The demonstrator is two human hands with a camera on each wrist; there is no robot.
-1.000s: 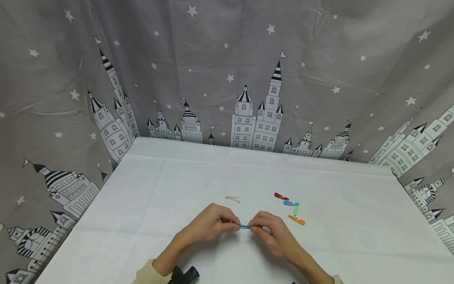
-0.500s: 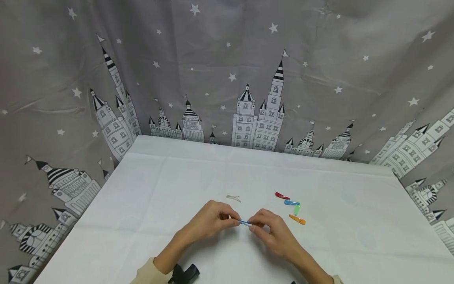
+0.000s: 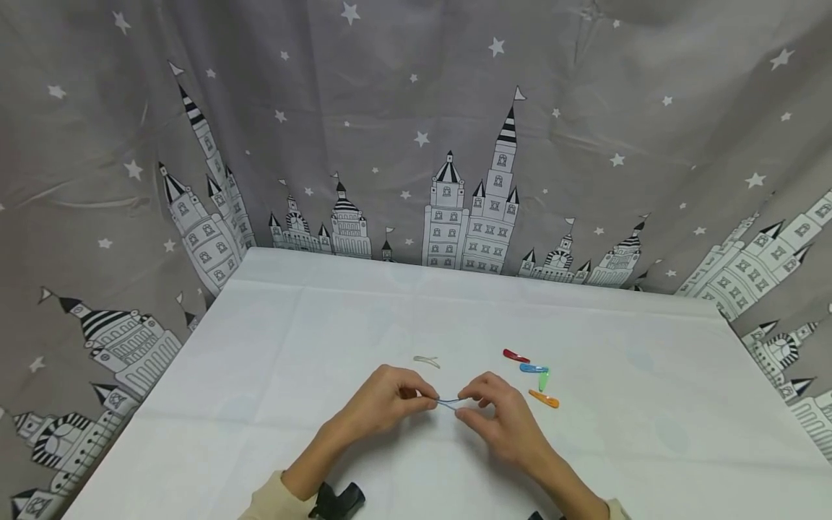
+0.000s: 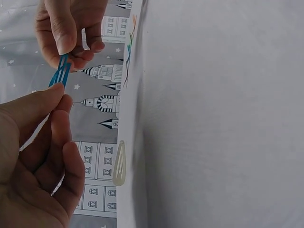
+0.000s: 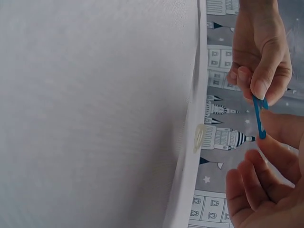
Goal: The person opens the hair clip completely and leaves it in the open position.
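Observation:
A blue snap hair clip [image 3: 447, 401] spans the gap between both hands, above the white table. Its two leaves stand apart toward the right side. My left hand [image 3: 388, 401] pinches one end of it between thumb and forefinger. At the other end is my right hand [image 3: 497, 419], its thumb and forefinger spread, with fingertips right at the parted leaves. The right wrist view shows the blue clip [image 5: 259, 118] running from the left thumb down to the right fingertips. The left wrist view shows the clip [image 4: 61, 71] between both hands, one end covered by the left thumb.
A pale cream hair clip [image 3: 427, 361] lies beyond the hands on the white-covered table [image 3: 312, 325]. Red [image 3: 516, 356], blue [image 3: 534, 368], green [image 3: 543, 380] and orange hair clips [image 3: 543, 399] lie to the right. A grey castle-print curtain [image 3: 390, 108] hangs behind.
The held blue clip's leaves have parted, after lying close together. My right thumb and forefinger have spread wider, and both hands have risen slightly in the head view.

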